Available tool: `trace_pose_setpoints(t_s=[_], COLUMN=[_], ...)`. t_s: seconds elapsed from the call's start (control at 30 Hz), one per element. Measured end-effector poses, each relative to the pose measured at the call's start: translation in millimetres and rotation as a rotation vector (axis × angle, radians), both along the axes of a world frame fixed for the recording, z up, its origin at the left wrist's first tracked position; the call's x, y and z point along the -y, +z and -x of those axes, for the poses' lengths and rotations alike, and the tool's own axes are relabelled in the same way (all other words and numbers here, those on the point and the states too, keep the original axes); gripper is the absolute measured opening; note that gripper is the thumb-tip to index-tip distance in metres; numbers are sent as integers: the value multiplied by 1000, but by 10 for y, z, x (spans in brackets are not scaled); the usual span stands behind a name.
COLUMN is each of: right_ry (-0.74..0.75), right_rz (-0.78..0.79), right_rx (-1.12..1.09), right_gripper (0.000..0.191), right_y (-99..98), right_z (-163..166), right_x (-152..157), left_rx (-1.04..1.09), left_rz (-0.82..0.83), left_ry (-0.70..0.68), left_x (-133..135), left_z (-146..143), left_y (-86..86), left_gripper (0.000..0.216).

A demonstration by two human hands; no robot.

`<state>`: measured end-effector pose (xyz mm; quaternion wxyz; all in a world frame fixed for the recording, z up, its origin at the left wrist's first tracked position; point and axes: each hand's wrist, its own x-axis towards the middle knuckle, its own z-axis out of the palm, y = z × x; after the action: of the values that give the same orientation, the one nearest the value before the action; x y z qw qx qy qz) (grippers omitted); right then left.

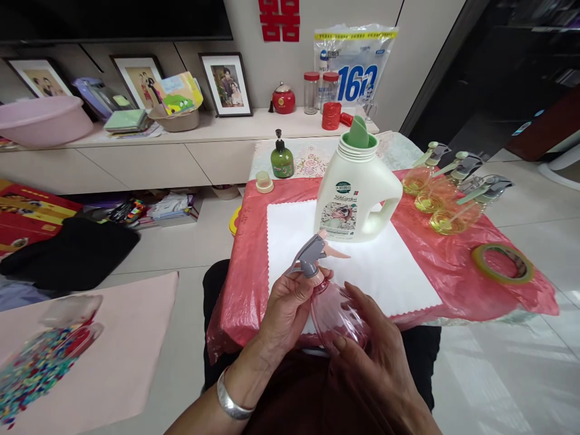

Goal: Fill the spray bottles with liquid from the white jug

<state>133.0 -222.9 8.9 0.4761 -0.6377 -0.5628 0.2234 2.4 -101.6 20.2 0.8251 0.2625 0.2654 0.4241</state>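
A clear pink spray bottle (pixel 338 314) is tilted close to my body, above the table's near edge. My left hand (pixel 290 305) is closed round its neck, just under the grey and pink trigger head (pixel 312 254). Lower down, my right hand (pixel 378 341) wraps the bottle's round body with thumb and fingers. Just beyond my hands stands a large white detergent jug (pixel 348 190), upright, its cap off and a green spout (pixel 357 134) showing in its mouth. Under the jug lies a white scalloped cloth (pixel 294 241).
Three spray bottles (pixel 448 220) with yellowish liquid stand at the table's right, near a tape roll (pixel 525 264). A green pump bottle (pixel 282 160) and a pale cap (pixel 263 181) sit at the back left. Red plastic (pixel 244 266) covers the table. Beads (pixel 36 368) lie at lower left.
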Motion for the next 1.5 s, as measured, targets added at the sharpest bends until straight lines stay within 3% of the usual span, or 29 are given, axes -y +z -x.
trace_pose_setpoints(t_s=[0.17, 0.23, 0.43, 0.57, 0.63, 0.73, 0.87, 1.0, 1.07, 1.23, 1.33, 1.4, 1.5], right_ry=[82, 85, 11, 4, 20, 69, 185, 259, 247, 67, 78, 107, 108], right_rz=[205, 213, -18, -47, 13, 183, 316, 330, 314, 243, 171, 149, 202], right_rx=[-318, -348, -13, 25, -84, -443, -927, -1208, -1163, -667, -437, -402, -515], right_gripper=[65, 65, 58, 60, 62, 70, 69, 63, 62, 69, 68, 67, 72], right_y=[-94, -105, 13, 32, 15, -15, -38, -27, -14, -32, -72, -76, -16], right_z=[-73, -77, 23, 41, 17, -30, -50, -13, 2, 8, 4, 1, 5], right_x=[69, 70, -18, -24, 5, 57, 69, 26, 10, 12, 20, 20, 20], left_rx=[14, -1, -66, -76, -77, -51, 21, 71, 47, -55, -81, -92, -113], left_rz=[2, 28, 55, 22, -7, -5, 70, 55, 37, 46, 19, -12, -45], left_ry=[-62, -51, 30, -6, -35, -70, -100, -114, -131, -77, -47, -58, -83], left_x=[-31, -27, -9, -37, -49, -58, -64, -68, -62, -45, -55, -66, -78], left_z=[26, 28, 30, 54, 72, 93, 103, 108, 110, 92, 89, 103, 139], left_y=[35, 40, 2, 16, 39, 75, 88, 67, 65, 78, 76, 72, 66], left_gripper=[36, 33, 29, 27, 20, 16, 31, 44, 41, 34, 33, 26, 19])
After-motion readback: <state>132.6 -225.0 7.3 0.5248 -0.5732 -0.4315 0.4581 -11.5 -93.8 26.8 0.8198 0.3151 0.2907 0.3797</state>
